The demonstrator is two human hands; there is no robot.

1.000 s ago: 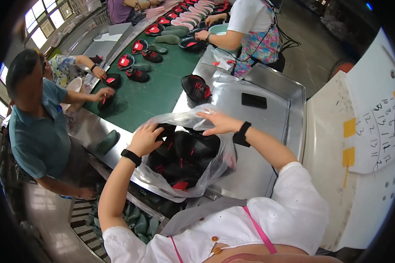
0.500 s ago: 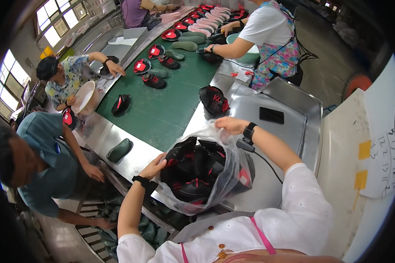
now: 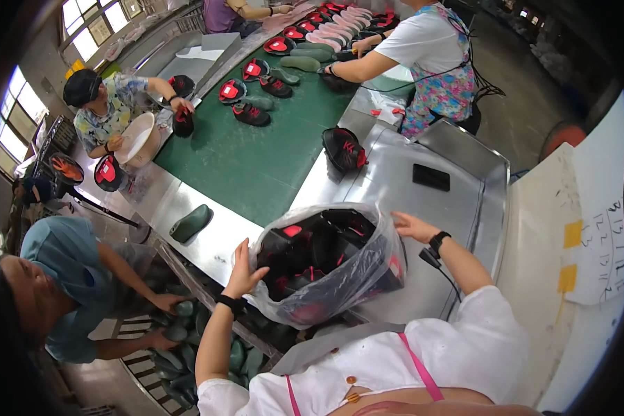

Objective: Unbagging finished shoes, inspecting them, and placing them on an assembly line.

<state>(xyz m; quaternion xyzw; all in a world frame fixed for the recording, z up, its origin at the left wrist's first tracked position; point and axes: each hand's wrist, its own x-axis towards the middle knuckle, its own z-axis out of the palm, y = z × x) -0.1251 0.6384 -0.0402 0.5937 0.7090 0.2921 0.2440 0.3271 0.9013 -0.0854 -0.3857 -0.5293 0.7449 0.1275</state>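
Observation:
A clear plastic bag [image 3: 357, 288], its mouth spread wide, stands in front of me at the near end of the green belt. Black and red shoe uppers [image 3: 305, 253] are heaped inside it. My left hand [image 3: 243, 272] is at the bag's left rim, fingers spread and pointing up, with the thumb toward the opening. On the other side, my right hand [image 3: 414, 227] lies open near the right rim, fingers stretched toward the plastic. Neither hand grips the bag. Beyond it, a black shoe upper with red trim [image 3: 343, 149] rests on the metal edge.
A black phone [image 3: 431, 177] lies in the metal tray to the right, near a black cable [image 3: 430, 257]. One green shoe last [image 3: 191, 223] sits on the left metal ledge. Shoes and lasts line the green belt [image 3: 256, 163]. Co-workers occupy both sides; one handles green lasts [image 3: 180, 333] below left.
Both hands have let go of the bag's rim and opened; the right moved outward. The bag's mouth is wider. At the far left, a co-worker took hold of a shoe on the belt.

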